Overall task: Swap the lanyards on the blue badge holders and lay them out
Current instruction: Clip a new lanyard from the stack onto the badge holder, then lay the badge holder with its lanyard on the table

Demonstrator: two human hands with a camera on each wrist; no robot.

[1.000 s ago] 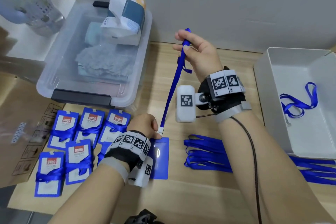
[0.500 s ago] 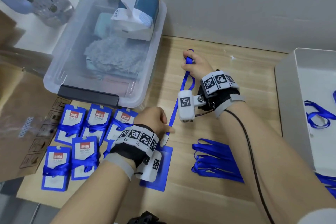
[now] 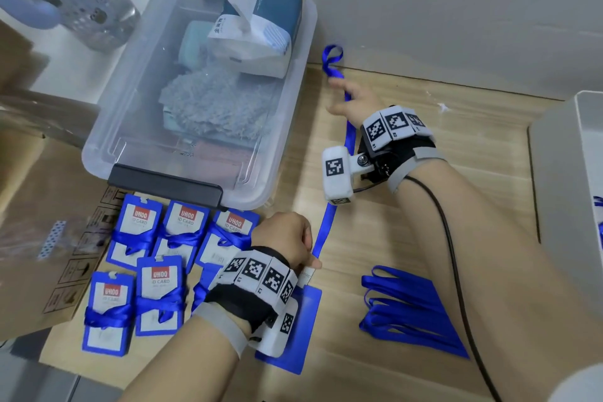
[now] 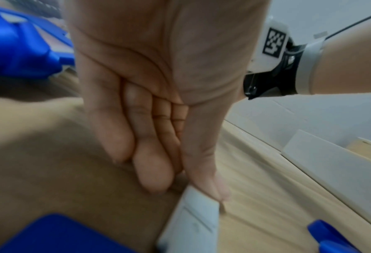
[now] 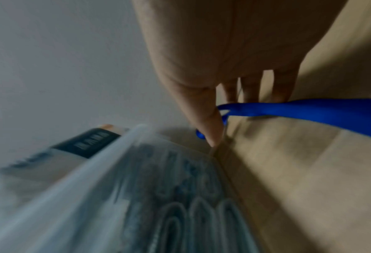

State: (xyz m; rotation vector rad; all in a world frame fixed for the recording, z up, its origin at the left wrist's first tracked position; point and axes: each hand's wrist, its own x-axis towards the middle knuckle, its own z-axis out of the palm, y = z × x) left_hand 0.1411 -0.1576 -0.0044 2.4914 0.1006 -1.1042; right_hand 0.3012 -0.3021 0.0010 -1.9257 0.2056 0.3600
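A blue lanyard (image 3: 326, 225) lies stretched in a line on the wooden table, its loop end (image 3: 332, 55) curling up at the wall. My right hand (image 3: 352, 104) rests on its far part with fingers straight; the strap (image 5: 310, 109) runs under the fingertips. My left hand (image 3: 287, 241) is curled at the near end, thumb and a fingertip pinching the white clip (image 3: 306, 272) (image 4: 193, 219). A plain blue badge holder (image 3: 303, 330) (image 4: 50, 236) lies under my left wrist, partly hidden.
Left of my left hand, several blue badge holders (image 3: 160, 297) wrapped in lanyards lie on cardboard (image 3: 39, 206). A clear lidded bin (image 3: 107, 153) with a tissue pack stands behind. A pile of loose lanyards (image 3: 411, 313) lies between my arms. A white tray (image 3: 554, 173) stands right.
My right hand came down from mid-air to the table near the wall and its fingers straightened, laying the lanyard flat. My left hand stayed at the clip.
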